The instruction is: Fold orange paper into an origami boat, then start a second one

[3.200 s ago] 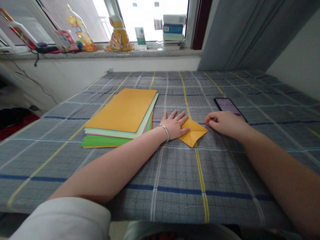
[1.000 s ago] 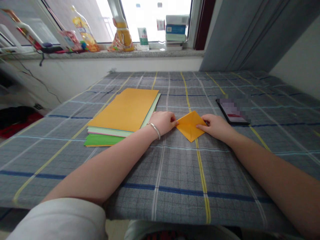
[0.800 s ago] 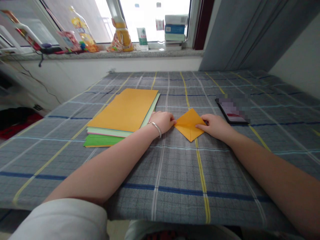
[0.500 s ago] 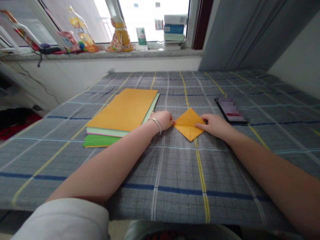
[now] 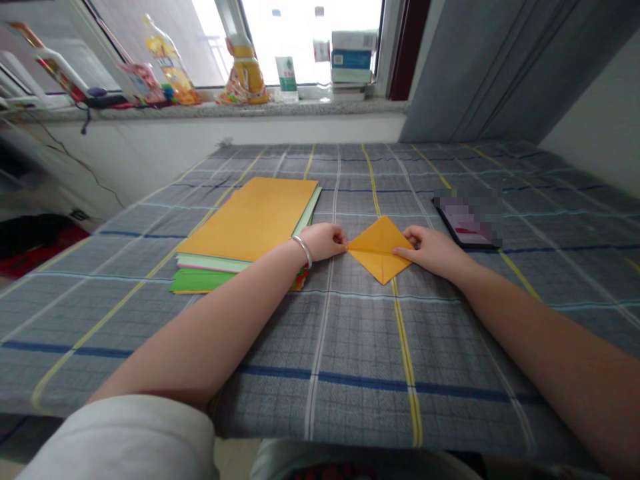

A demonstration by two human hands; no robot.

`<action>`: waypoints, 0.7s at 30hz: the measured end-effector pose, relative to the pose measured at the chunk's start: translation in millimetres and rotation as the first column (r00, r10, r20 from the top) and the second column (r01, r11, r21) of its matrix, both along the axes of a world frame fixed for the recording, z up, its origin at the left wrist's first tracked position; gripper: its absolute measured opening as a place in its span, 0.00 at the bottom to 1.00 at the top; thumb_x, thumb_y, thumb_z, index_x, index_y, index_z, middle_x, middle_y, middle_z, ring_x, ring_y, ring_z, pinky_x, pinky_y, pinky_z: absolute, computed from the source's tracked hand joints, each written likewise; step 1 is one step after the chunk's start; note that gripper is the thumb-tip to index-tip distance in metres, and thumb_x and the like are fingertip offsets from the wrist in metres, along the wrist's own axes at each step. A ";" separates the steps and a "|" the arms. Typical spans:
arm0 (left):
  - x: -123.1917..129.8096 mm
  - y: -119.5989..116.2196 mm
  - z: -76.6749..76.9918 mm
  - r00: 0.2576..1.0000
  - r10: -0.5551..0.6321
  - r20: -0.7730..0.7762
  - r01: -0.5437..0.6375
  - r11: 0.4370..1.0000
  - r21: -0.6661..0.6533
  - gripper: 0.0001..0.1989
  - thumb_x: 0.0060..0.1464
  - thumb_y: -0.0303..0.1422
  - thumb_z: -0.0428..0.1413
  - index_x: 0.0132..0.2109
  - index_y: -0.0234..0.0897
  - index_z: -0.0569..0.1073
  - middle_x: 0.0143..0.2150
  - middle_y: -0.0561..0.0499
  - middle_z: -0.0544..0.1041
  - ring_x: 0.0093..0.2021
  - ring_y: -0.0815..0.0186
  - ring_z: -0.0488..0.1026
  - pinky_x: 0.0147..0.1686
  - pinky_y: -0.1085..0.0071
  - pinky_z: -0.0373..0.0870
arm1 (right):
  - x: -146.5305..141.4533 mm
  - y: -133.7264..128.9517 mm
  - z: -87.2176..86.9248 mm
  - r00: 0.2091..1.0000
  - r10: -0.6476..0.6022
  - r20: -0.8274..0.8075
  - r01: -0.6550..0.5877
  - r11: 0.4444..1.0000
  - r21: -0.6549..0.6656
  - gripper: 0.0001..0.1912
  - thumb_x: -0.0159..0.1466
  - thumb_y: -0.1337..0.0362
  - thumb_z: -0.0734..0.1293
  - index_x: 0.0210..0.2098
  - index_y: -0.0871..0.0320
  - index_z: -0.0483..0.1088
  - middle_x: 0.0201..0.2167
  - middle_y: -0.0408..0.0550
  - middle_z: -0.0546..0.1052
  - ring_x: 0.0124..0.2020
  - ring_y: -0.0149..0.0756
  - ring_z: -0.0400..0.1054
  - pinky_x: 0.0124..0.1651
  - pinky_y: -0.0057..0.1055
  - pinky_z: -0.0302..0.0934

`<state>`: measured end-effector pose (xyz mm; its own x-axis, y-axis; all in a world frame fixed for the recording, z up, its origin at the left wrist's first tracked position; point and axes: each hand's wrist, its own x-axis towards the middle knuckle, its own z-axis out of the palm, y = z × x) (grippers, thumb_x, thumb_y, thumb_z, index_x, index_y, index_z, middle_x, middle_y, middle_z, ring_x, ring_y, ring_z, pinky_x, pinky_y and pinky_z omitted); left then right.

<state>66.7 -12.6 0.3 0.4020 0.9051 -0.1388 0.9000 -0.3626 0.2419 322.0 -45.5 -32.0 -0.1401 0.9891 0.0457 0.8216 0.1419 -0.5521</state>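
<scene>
Creased orange paper diamond [image 5: 381, 248], woven plaid cloth [image 5: 360, 347]

"How does the left side sit?"

"The bare left arm [image 5: 225, 327] slants up from the lower left, out of a white fabric sleeve [image 5: 130, 433]. A slim silver metal bangle [image 5: 306, 251] circles the wrist."

"And the left hand [image 5: 323, 241]?"

"Back of the hand up, fingers curled in, thumb and forefinger close together. I can't make out whether they meet."

"The right?"

"The bare right arm [image 5: 540, 333] runs in from the lower right. The right hand [image 5: 433, 250] points leftward, its grip a pinch: thumb straight, fingers bent. The hands face each other, apart."
</scene>
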 end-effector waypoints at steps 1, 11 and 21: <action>-1.1 -0.6 -0.6 1.000 0.001 0.023 0.000 1.000 -0.006 0.09 0.52 0.35 0.55 0.40 0.41 0.78 0.38 0.53 0.80 0.38 0.65 0.75 0.36 0.72 0.67 | 0.5 0.2 -0.8 1.000 0.007 -0.016 -0.007 1.000 0.001 0.12 0.56 0.55 0.69 0.37 0.54 0.71 0.32 0.44 0.78 0.31 0.37 0.70 0.31 0.32 0.57; 7.7 -17.3 8.5 0.998 -0.004 -0.070 0.013 0.992 0.126 0.09 0.52 0.35 0.54 0.38 0.42 0.78 0.39 0.52 0.80 0.40 0.62 0.75 0.39 0.68 0.66 | -0.8 -5.1 3.8 0.994 0.096 0.051 -0.101 0.989 0.107 0.08 0.57 0.57 0.68 0.31 0.54 0.71 0.29 0.45 0.75 0.30 0.36 0.66 0.30 0.33 0.55; 8.9 -19.4 9.5 0.995 0.022 -0.093 -0.008 0.990 0.143 0.11 0.56 0.39 0.54 0.38 0.44 0.80 0.39 0.51 0.81 0.40 0.60 0.76 0.40 0.65 0.67 | 0.9 -5.8 6.6 0.986 0.135 0.095 -0.147 0.980 0.132 0.11 0.60 0.54 0.65 0.28 0.55 0.70 0.27 0.45 0.73 0.29 0.36 0.65 0.30 0.33 0.53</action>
